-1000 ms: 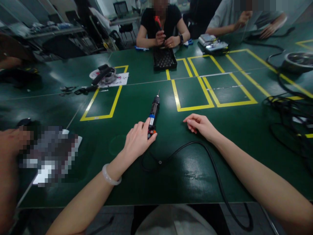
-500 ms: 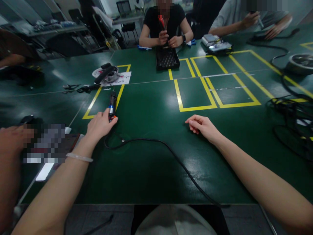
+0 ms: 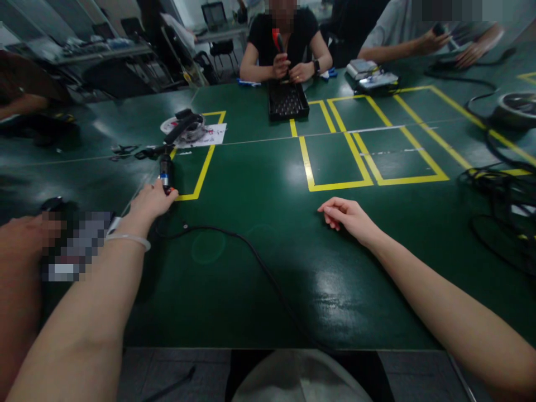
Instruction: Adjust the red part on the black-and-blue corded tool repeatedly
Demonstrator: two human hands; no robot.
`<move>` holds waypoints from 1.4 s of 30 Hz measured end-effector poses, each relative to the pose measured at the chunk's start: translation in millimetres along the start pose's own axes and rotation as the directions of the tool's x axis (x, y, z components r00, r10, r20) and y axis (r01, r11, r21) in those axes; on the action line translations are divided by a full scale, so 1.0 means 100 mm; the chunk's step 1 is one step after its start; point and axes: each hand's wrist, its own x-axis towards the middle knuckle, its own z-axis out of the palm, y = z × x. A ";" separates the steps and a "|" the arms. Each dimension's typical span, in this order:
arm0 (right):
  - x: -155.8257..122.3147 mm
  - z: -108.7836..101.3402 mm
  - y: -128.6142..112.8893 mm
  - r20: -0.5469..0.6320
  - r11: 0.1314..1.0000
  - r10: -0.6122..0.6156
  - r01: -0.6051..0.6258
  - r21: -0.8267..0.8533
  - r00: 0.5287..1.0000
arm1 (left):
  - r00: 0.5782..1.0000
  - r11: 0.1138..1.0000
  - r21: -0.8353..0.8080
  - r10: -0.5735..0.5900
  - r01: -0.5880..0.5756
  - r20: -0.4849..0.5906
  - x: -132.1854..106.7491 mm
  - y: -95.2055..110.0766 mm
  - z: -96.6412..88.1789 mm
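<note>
My left hand (image 3: 151, 202) is closed around the rear of a corded electric screwdriver (image 3: 166, 172), a slim black tool with a blue ring and an orange-red part near the fingers. Its front end points away from me, over a yellow-taped outline on the green table. From under the hand a black cord (image 3: 251, 252) curves across the table to the front edge. My right hand (image 3: 345, 213) rests on the table with its fingers curled loosely together and nothing in them. Beyond the screwdriver lie a coil of cable with a black handle-like piece (image 3: 184, 125) and a white paper (image 3: 215, 134).
Yellow tape outlines (image 3: 341, 187) mark the table (image 3: 259, 312). Opposite, a person holds a red-tipped tool over a black tray (image 3: 288, 111). Tangled black cables (image 3: 498, 195) and a wheel (image 3: 519, 106) lie at right. Another person's hand (image 3: 25, 237) is at far left.
My left hand has carried the screwdriver left and slightly away from me, dragging the cord along. My right hand has stayed in place.
</note>
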 end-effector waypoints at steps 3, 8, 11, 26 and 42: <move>0.00 0.01 0.00 0.007 1.000 -0.004 0.004 -0.004 1.000 | 0.999 1.000 0.020 -0.001 0.002 -0.040 0.00 0.04 0.02; -0.01 0.02 -0.01 0.008 1.000 0.006 -0.006 -0.004 1.000 | 0.994 0.999 0.034 0.003 0.001 -0.108 -0.05 0.09 0.04; -0.01 0.03 -0.01 0.002 1.000 0.011 -0.011 -0.005 1.000 | 0.990 0.999 0.030 -0.011 0.015 -0.138 -0.10 0.11 0.05; 0.02 0.07 -0.02 -0.038 0.999 0.019 -0.020 -0.027 0.999 | 0.985 0.997 -0.023 0.066 -0.071 -0.161 -0.80 0.62 0.07; -0.15 0.36 -0.19 0.118 0.834 -0.321 0.339 -0.435 0.940 | 0.828 0.846 -0.038 0.509 -0.531 -0.234 -2.15 2.06 -0.05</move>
